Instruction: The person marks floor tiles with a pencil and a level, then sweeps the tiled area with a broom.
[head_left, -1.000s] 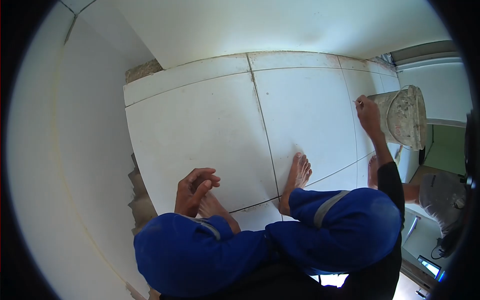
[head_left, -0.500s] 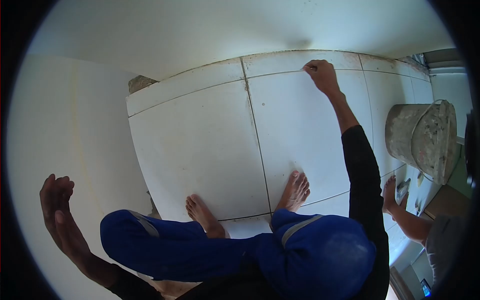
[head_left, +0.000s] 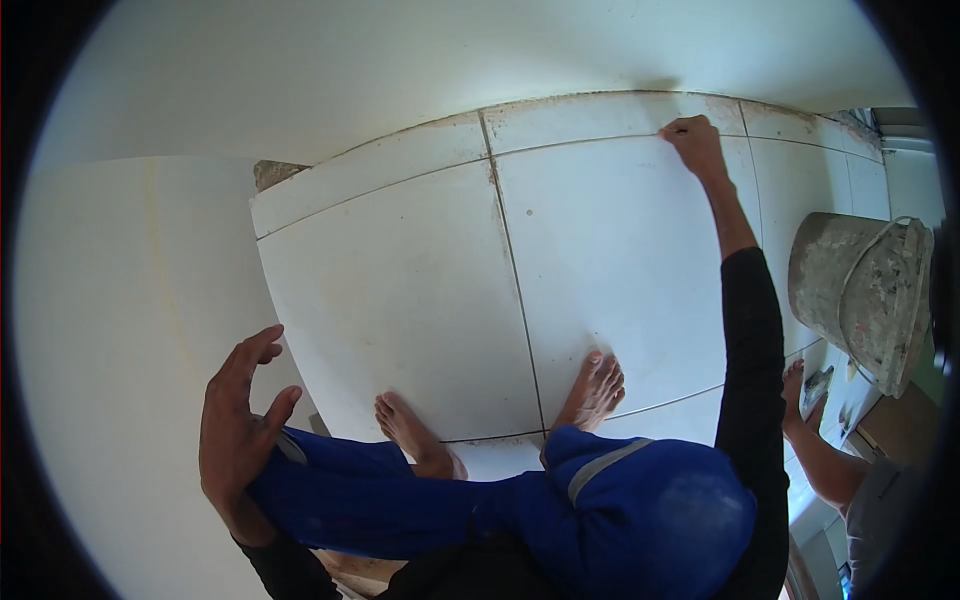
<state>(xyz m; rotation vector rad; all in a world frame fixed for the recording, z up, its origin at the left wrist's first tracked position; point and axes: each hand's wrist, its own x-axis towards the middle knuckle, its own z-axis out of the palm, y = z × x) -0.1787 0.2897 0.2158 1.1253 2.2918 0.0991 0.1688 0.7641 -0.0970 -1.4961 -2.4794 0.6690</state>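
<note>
White floor tiles [head_left: 400, 290] with dark joints lie under my bare feet. At the upper right, my right hand [head_left: 695, 140] is closed in a pinch over the narrow joint near the wall; whatever its fingertips hold is too small to make out. My left hand [head_left: 245, 400] hangs at the lower left beside my blue-clad knee [head_left: 350, 480], its fingers and thumb apart and nothing in it.
A dirty grey bucket [head_left: 850, 290] with a wire handle stands at the right. Below it are another person's bare foot and leg [head_left: 825, 465]. A wall [head_left: 450, 50] borders the tiles at the top, and a rough broken piece [head_left: 278, 174] sits at the upper left tile corner.
My right hand has moved right along the joint near the wall. My left hand has come right and slightly up, toward my knee, with its fingers spread wider.
</note>
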